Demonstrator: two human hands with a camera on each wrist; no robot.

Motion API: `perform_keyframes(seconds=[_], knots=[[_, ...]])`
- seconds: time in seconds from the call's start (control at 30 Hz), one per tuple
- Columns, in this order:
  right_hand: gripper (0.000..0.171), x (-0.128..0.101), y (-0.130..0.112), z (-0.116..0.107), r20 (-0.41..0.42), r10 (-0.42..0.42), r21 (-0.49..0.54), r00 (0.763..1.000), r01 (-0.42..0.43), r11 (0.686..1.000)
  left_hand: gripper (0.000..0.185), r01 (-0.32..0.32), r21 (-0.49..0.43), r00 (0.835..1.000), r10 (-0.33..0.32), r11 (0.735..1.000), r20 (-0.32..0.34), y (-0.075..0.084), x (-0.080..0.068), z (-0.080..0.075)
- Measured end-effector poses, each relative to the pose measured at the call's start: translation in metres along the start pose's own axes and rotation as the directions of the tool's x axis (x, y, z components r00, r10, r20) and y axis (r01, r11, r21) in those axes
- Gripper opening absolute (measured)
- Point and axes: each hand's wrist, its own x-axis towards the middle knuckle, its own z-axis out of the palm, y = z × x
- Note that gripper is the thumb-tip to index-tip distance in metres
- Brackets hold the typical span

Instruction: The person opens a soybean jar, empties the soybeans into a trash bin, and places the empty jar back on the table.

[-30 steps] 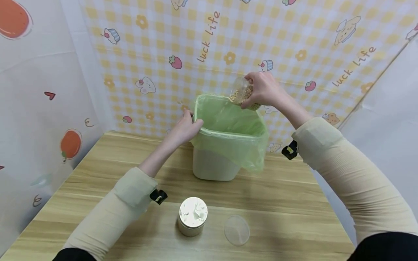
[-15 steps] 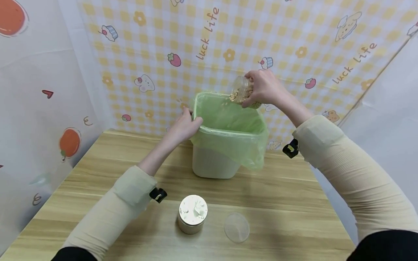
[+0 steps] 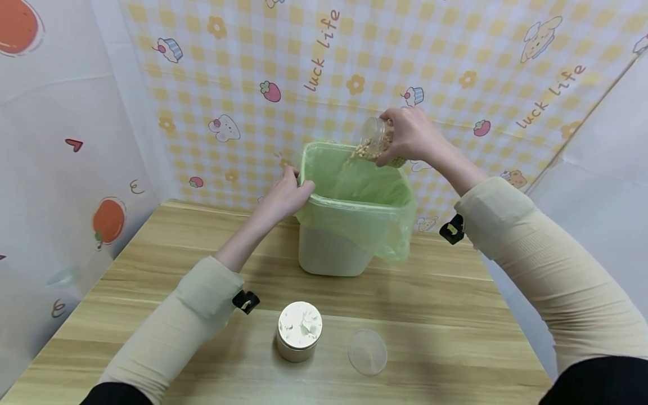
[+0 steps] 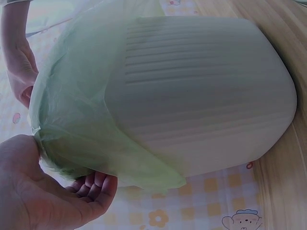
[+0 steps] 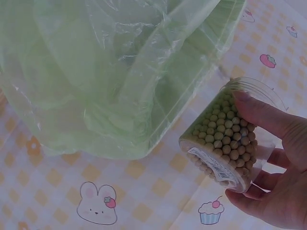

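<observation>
My right hand [image 3: 412,135] grips a clear plastic jar [image 5: 225,129] of pale round beans, likely soybeans, thumb on one side and fingers on the other. The jar lies tipped with its mouth to the left, over the right back rim of a trash bin [image 3: 331,253]. Beans [image 3: 349,166] spill from it into the bin. A thin green garbage bag [image 3: 385,230] lines the bin and folds down over its rim. My left hand [image 3: 287,194] holds the bin's left rim through the bag; in the left wrist view its fingers [image 4: 98,187] curl beneath the bag's edge.
On the wooden table [image 3: 167,270], nearer me, stands a round canister [image 3: 298,332] with a shiny silver top. A clear round lid [image 3: 367,352] lies to its right. A checked, printed backdrop [image 3: 324,67] hangs close behind the bin.
Beans slide to the jar's mouth and now fall in a thicker stream into the bin. The left hand keeps its place on the rim. The head view has shifted slightly.
</observation>
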Motion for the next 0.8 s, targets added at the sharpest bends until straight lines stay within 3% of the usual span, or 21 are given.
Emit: perform_keyframes(seconds=[0.8], knots=[[0.092, -0.0022, -0.0033, -0.0046, -0.007, -0.004, 0.003, 1.0, 0.004, 1.0, 0.066, 0.005, -0.005, 1.0, -0.005, 1.0, 0.004, 0.0007, -0.0007, -0.0006]])
